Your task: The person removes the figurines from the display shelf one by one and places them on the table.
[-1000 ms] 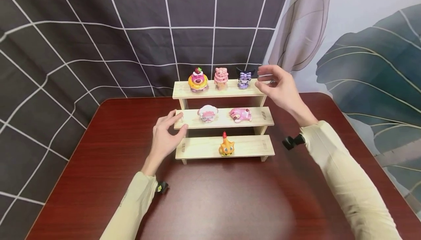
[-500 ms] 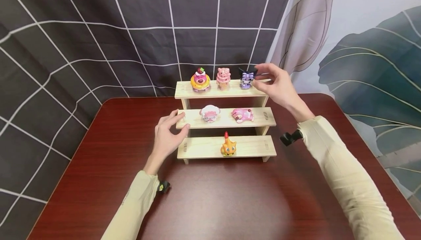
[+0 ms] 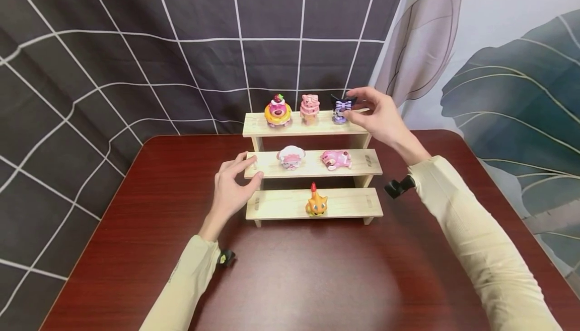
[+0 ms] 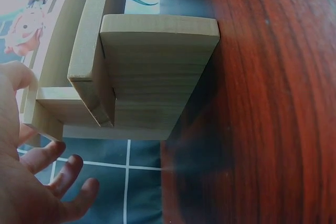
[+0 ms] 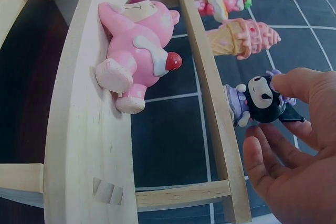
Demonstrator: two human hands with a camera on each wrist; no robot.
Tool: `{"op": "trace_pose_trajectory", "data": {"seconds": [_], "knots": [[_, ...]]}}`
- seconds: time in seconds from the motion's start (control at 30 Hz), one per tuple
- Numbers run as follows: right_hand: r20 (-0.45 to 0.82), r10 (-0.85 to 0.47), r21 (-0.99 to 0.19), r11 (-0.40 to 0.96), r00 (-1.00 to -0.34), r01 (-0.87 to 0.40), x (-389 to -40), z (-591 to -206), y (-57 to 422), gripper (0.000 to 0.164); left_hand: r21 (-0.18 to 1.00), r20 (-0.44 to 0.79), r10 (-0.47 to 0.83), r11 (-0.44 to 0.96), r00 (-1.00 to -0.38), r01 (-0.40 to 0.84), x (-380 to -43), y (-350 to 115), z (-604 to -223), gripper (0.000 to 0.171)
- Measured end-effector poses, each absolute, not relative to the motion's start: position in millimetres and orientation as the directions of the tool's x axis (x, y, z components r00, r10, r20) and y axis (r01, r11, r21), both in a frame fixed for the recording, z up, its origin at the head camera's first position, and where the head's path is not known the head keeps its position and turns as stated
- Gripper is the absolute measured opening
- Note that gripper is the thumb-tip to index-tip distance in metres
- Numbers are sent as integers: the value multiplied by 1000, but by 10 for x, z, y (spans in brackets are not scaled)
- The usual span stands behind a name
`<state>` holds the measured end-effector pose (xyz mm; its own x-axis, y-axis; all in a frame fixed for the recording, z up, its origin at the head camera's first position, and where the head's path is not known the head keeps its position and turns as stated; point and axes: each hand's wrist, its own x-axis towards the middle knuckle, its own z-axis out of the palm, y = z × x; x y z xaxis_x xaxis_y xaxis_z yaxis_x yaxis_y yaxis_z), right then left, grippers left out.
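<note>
I'm seeing the right hand [image 3: 382, 118] closing in since a second ago, thumb and finger now pinching the purple toy [image 5: 261, 96] by its head | toy is standing toward the right of the top shelf [image 3: 292, 129] | left hand [image 3: 229, 190] is resting, loosely spread, at the left end of the middle shelf [image 3: 360, 167] | I'm judging that reaching is becoming holding

Homelike corner, gridded cloth [image 3: 204, 13] is hanging behind a red-brown table [image 3: 290, 270], toy figurines [image 3: 278, 113] are standing on wooden shelves [image 3: 281, 205]
</note>
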<state>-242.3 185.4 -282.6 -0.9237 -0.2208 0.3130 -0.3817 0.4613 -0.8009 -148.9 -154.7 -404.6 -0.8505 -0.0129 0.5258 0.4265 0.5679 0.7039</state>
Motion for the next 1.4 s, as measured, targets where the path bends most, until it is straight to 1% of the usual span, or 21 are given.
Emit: {"op": "trace_pose_trajectory", "data": {"seconds": [0.33, 0.7, 1.4], "knots": [[297, -229, -803, 465, -927, -372, -2437, -2828, 1845, 39, 717, 510, -7, 555, -860, 421, -1493, -1568, -4027, 41], [292, -253, -806, 454, -922, -380, -2457, -2829, 1809, 38, 724, 495, -9, 557, -869, 407, -1486, -1574, -4011, 42], [265, -256, -813, 459, -930, -358, -2488, -2850, 1820, 37, 727, 483, -10, 561, -875, 396, -1482, -1570, -3990, 41]]}}
